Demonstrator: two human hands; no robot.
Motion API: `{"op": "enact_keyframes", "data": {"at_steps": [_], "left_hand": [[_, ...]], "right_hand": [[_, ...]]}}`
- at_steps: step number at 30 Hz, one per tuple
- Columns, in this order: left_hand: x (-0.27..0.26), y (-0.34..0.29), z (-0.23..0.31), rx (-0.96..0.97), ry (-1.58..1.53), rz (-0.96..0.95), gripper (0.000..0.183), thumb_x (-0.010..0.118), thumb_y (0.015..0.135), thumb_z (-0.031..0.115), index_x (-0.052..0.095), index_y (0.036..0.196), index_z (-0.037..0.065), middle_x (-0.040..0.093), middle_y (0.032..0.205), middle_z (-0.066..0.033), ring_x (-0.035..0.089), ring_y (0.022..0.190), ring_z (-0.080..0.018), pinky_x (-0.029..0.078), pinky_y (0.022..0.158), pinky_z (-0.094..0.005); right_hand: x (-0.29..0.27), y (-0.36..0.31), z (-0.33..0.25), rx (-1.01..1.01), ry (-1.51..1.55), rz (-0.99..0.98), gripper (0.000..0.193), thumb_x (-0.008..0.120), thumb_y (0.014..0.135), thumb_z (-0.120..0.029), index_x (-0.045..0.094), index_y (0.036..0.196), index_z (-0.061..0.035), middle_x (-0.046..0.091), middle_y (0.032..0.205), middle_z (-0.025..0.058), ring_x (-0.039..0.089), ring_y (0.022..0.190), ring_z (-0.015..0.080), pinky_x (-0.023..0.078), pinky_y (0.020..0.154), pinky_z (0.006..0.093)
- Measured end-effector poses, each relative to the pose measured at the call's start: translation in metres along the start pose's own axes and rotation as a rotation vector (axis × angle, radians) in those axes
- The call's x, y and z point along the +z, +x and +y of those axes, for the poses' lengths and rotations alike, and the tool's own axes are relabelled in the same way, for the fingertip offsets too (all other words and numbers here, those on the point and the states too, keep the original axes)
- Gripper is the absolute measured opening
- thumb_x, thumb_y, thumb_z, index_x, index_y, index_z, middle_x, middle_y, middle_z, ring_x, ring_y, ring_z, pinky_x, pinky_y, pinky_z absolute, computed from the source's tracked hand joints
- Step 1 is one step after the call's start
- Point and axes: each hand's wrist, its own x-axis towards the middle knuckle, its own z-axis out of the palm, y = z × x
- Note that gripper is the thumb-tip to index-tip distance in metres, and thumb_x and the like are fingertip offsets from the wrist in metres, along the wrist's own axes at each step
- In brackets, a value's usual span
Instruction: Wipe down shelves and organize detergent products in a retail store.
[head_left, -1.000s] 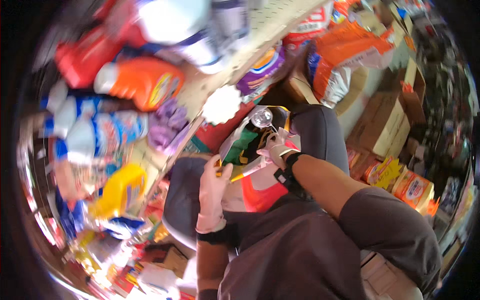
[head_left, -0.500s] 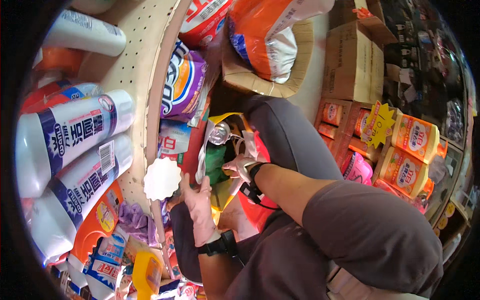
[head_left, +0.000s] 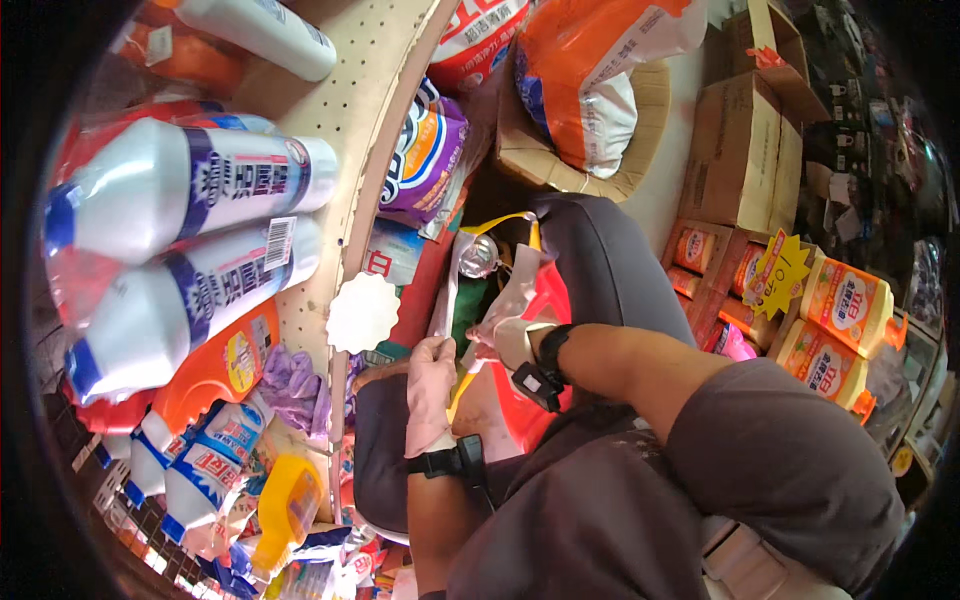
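Observation:
A bag (head_left: 540,315) in red, yellow and pale white stands open between my knees. Inside it lie a shiny silver round item (head_left: 478,257) and something green, partly hidden by the bag's side. My left hand (head_left: 431,385), in a thin pale glove, is closed with its fingertips at the bag's near left edge, pinching it. Opposite it, my right hand (head_left: 508,338), also gloved, curls its fingers at the bag's right side; its fingertips are partly hidden. Both wrists carry black straps.
White cleaner bottles (head_left: 235,178) and an orange bottle (head_left: 225,355) crowd the shelf at left, with a purple cloth (head_left: 292,388) beside them. A white scalloped tag (head_left: 362,312) juts from the shelf edge. Ahead stands a carton (head_left: 640,150); orange pump bottles (head_left: 845,300) stand at right.
My left hand has gone from spread fingers to closed at the bag's edge. My right hand has drawn back from inside the bag to its side. The view has shifted, moving the scene rightward.

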Motion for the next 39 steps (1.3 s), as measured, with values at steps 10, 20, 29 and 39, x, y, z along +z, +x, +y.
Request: {"op": "enact_keyframes", "data": {"at_steps": [10, 20, 29, 39], "left_hand": [[0.005, -0.048, 0.034, 0.426, 0.212, 0.223, 0.017, 0.064, 0.086, 0.015, 0.065, 0.093, 0.000, 0.065, 0.075, -0.0093, 0.060, 0.067, -0.0142, 0.048, 0.063, -0.0298], [-0.011, -0.220, 0.157, 0.788, 0.302, 0.392, 0.014, 0.067, 0.083, 0.013, 0.066, 0.090, 0.000, 0.064, 0.078, -0.0053, 0.058, 0.068, -0.0128, 0.047, 0.060, -0.0266], [0.021, -0.318, 0.255, 0.952, -0.107, 0.262, 0.006, 0.057, 0.090, 0.005, 0.061, 0.088, 0.001, 0.043, 0.060, 0.0069, 0.030, 0.045, 0.0014, 0.021, 0.036, -0.0172], [0.080, -0.355, 0.360, 1.336, -0.080, 0.312, 0.017, 0.051, 0.096, 0.012, 0.060, 0.106, 0.001, 0.068, 0.083, -0.0042, 0.050, 0.053, 0.0013, 0.027, 0.038, -0.0138]], "right_hand": [[-0.063, -0.184, -0.057, -0.154, -0.612, -0.476, 0.034, 0.061, 0.092, -0.032, 0.066, 0.103, -0.0006, 0.069, 0.093, 0.0058, 0.066, 0.071, 0.0138, 0.050, 0.060, 0.0217], [-0.086, -0.346, -0.069, -0.702, -0.327, -1.119, 0.060, 0.070, 0.086, -0.016, 0.042, 0.135, 0.0047, 0.058, 0.126, 0.0152, 0.064, 0.099, 0.0182, 0.051, 0.086, 0.0285], [-0.147, -0.476, -0.066, -1.203, -0.483, -0.897, 0.074, 0.076, 0.077, -0.020, 0.042, 0.136, 0.0081, 0.060, 0.123, 0.0207, 0.065, 0.088, 0.0173, 0.049, 0.082, 0.0298], [-0.204, -0.573, -0.108, -1.856, -0.493, -0.417, 0.049, 0.045, 0.095, -0.033, 0.055, 0.124, 0.0057, 0.067, 0.105, 0.0215, 0.070, 0.076, 0.0217, 0.053, 0.064, 0.0292]]}}
